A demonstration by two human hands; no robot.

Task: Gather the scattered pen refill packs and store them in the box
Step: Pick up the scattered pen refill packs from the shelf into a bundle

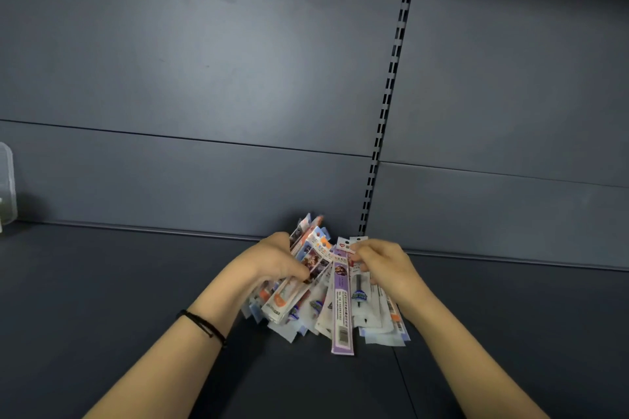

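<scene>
The left hand [276,259] is gripping the fanned packs [342,316] from their left; the right hand [384,264] is pinching their tops. A clear box [6,187] is standing far left of both.

Thin, glossy clear plastic on the pen refill packs [326,289], with printed paper or card inside. Smooth, matt dark-grey painted metal for the shelf [102,282] and back panel [204,61], faintly smudged higher up. Black slotted metal on the upright [388,95]. Cloudy translucent plastic on the box [6,187]. Matt black thread in the cord band [201,324].
</scene>
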